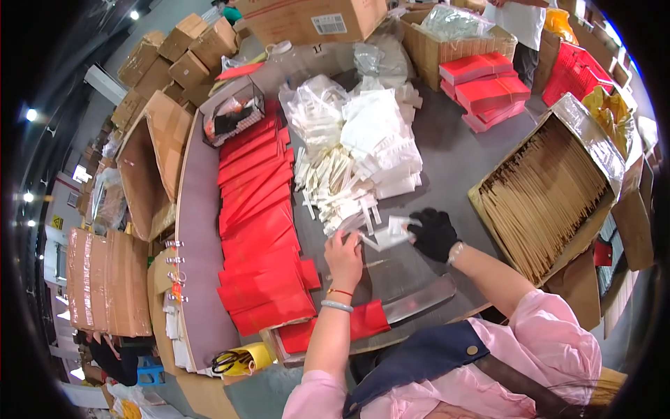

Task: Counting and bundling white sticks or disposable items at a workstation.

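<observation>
My left hand (343,261) is bare, with a red cord and a pale bangle at the wrist. Its fingertips pinch the end of a narrow white strip (371,243) over the dark table. In a black glove, my right hand (435,234) grips a small white paper piece (398,230) by its right edge; the strip and this piece meet between the hands. Just beyond lies a heap of white strips (342,199), beside a stack of white slips (377,129). Nearer me, a red envelope (366,320) lies partly in a clear plastic sleeve (422,299).
Overlapping red envelopes (258,230) form a long row at left, below a wire basket (234,115). Bundled red envelopes (485,87) stand at the back right. An open carton (551,195) packed with thin brown sheets sits at right. Scissors (230,362) rest in a yellow holder.
</observation>
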Demonstrator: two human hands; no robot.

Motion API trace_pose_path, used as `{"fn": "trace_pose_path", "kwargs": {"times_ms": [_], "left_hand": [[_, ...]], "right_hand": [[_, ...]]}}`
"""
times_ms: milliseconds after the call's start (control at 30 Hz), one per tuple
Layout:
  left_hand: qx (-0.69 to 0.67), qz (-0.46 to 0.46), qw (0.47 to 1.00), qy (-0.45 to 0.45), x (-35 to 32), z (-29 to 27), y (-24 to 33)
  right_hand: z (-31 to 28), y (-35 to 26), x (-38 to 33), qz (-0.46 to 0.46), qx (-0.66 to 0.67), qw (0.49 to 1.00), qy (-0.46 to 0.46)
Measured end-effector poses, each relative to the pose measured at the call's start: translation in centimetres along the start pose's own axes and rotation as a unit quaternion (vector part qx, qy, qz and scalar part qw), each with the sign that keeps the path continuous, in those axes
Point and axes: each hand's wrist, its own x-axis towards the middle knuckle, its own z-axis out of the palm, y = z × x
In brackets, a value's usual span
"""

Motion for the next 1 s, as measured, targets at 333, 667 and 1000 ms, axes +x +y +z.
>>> {"fn": "trace_pose_path", "kwargs": {"times_ms": [333, 667, 1000], "left_hand": [[0.036, 0.146, 0.98, -0.126, 2.1, -0.3, -2.3], [-0.104, 0.263, 0.948, -0.147, 1.3, 2.0, 5.8], [-0.314, 0.009, 0.93, -0.191, -1.7, -2.6, 8.8]], "right_hand": [[-9.1, 6.8, -9.7, 0.181, 0.199, 0.95, 0.159], [-10.2, 20.6, -21.6, 0.411, -0.016, 0.907, 0.087], [-9.3, 21.9, -22.3, 0.496, 0.009, 0.83, 0.256]]}}
